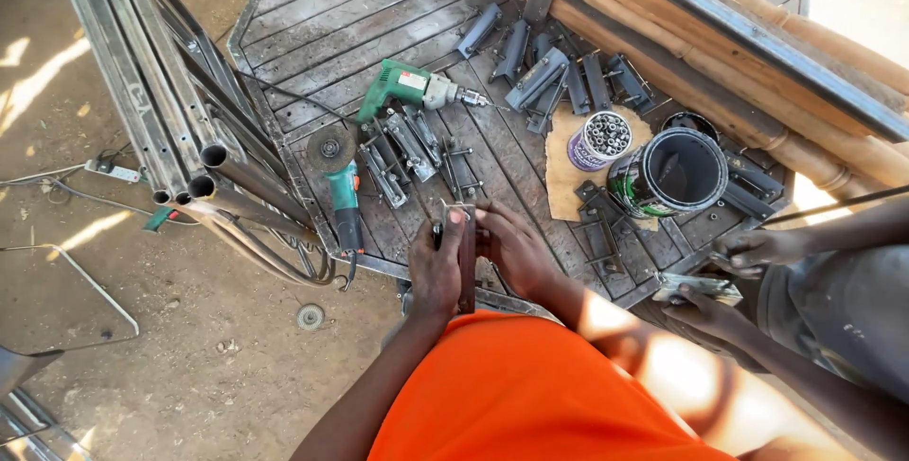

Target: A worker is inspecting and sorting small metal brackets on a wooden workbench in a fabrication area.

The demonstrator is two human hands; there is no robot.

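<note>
Right now my left hand [437, 272] and my right hand [511, 248] both pinch a thin metal bar [466, 257], fingers pressed tight on its two sides, low on the metal table [312, 7] just in front of my orange shirt [530, 395]. To do this well, I think I should squeeze evenly and keep the bar steady so it does not tip or slide. It points straight away from me, its long side running from my belly up toward the green drill [417, 89], with the grinder [339, 182] off to my left.
</note>
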